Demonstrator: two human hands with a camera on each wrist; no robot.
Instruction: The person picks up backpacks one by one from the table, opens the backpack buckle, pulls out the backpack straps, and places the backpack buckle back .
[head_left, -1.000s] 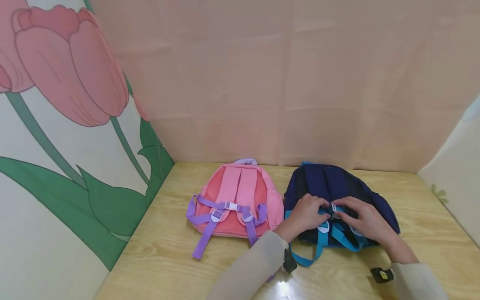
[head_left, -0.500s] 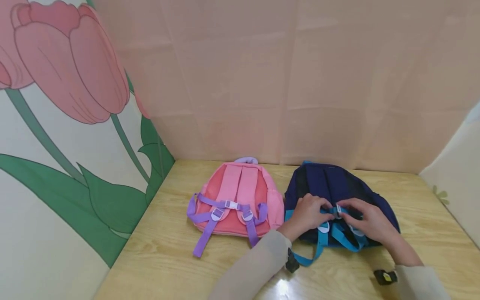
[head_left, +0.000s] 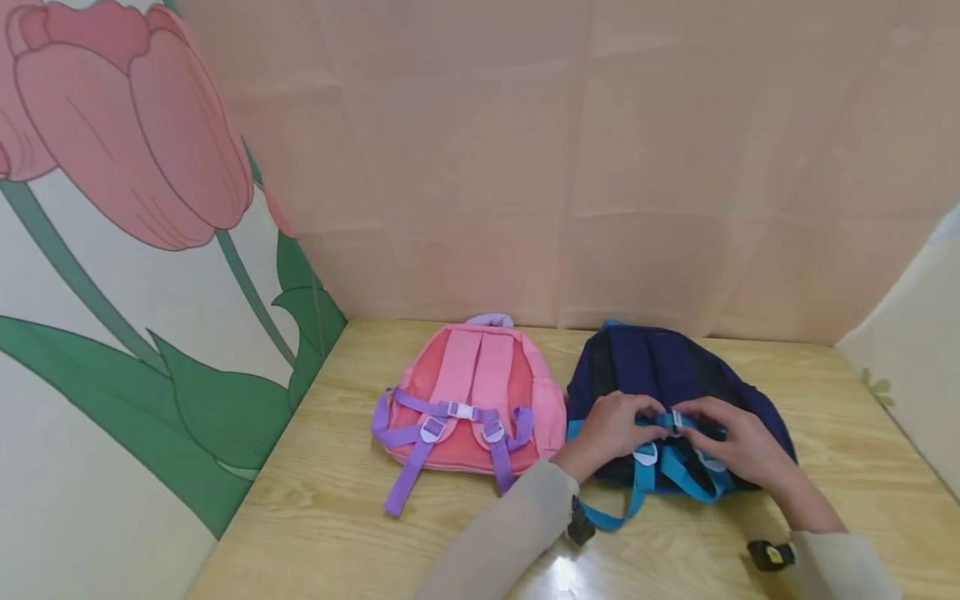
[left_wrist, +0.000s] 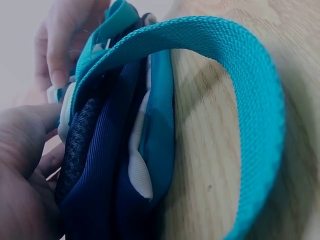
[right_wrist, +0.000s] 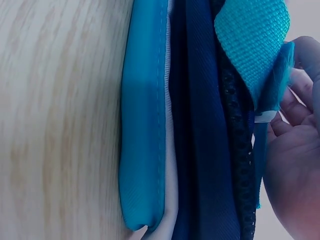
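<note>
A dark navy backpack [head_left: 655, 358] with bright blue straps lies on the table, its strap side up. Over its lower middle, my left hand [head_left: 611, 429] pinches the short blue chest strap between thumb and fingers. My right hand [head_left: 742, 437] pinches the same strap at its small pale buckle [head_left: 677, 419], thumb below and fingers above. A length of blue strap stretches between both hands. In the left wrist view, a loose blue webbing loop [left_wrist: 257, 115] arches beside the bag. The right wrist view shows my right hand [right_wrist: 295, 155] at the bag's top face, its fingertips partly hidden by webbing.
Left of the navy bag lies a pink backpack [head_left: 480, 358] with purple straps and a white chest buckle [head_left: 461, 410], which looks fastened. Both rest on a wooden table [head_left: 330, 467]. A beige backdrop [head_left: 465, 167] stands behind, with a tulip-printed panel [head_left: 217, 400] on the left.
The buckle and the right fingers have shifted slightly right since a second ago, and more blue strap shows between the hands. In the last half second the hands have barely moved.
</note>
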